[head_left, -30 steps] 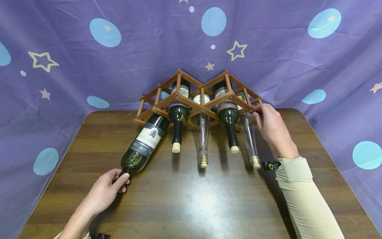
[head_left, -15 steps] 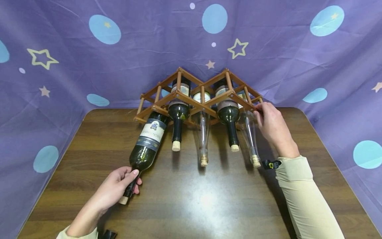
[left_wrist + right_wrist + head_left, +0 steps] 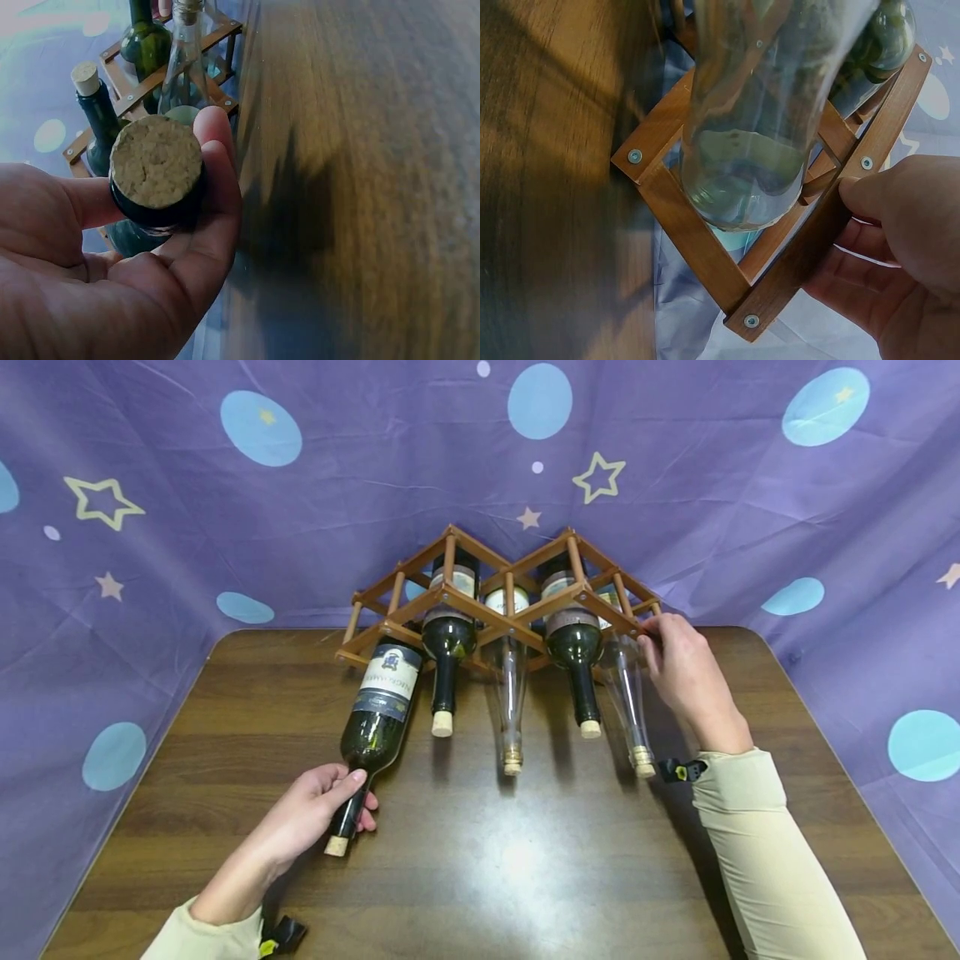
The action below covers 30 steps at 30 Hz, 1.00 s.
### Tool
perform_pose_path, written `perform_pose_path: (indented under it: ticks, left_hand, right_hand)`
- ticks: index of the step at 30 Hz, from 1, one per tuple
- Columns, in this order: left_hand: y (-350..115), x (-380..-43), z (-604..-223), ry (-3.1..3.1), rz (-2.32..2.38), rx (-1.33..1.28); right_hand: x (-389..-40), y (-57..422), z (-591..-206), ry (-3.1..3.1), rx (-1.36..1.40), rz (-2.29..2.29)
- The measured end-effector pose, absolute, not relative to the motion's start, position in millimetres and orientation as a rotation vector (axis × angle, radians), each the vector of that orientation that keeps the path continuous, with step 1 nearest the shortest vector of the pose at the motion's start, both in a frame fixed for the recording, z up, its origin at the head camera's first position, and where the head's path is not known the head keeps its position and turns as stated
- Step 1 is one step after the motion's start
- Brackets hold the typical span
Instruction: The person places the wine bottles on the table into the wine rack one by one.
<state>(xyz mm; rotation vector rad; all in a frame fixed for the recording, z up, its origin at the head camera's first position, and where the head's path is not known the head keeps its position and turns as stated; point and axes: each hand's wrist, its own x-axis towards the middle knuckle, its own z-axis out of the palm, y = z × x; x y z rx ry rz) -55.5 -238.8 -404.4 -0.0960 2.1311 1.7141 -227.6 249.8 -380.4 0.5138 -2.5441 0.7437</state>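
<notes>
In the head view my left hand (image 3: 303, 810) holds a dark green wine bottle (image 3: 381, 706) by its neck, thumb on top. The bottle's base end reaches into the left compartment of a wooden wine rack (image 3: 480, 611), its neck slanting toward me. Its cork (image 3: 157, 161) faces the left wrist camera, with fingers curled around the neck below. My right hand (image 3: 686, 677) grips the rack's right end; the right wrist view shows the thumb and fingers on either side of a wooden slat (image 3: 802, 247).
Two dark green bottles (image 3: 573, 643) and two clear bottles (image 3: 512, 693) lie corked in the rack, necks forward. The rack stands at the back of a brown wooden table (image 3: 480, 877), against a purple patterned cloth (image 3: 375, 485).
My left hand has swung the bottle's neck to the right, so the bottle lies closer in line with the others. Its cork has come into view. The right hand stays on the rack.
</notes>
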Motion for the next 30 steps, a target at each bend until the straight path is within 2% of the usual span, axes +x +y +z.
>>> perform_pose_path:
  ticks: [10,30]
  left_hand:
    - [-233,-68,-405,2.036,1.775,-0.012]
    - [-216,-101,-406,1.976,1.894,-0.076]
  right_hand:
    - [-228,250,-380,-2.548,0.509,0.733]
    - [-228,249,-381,-2.534,0.513,0.743]
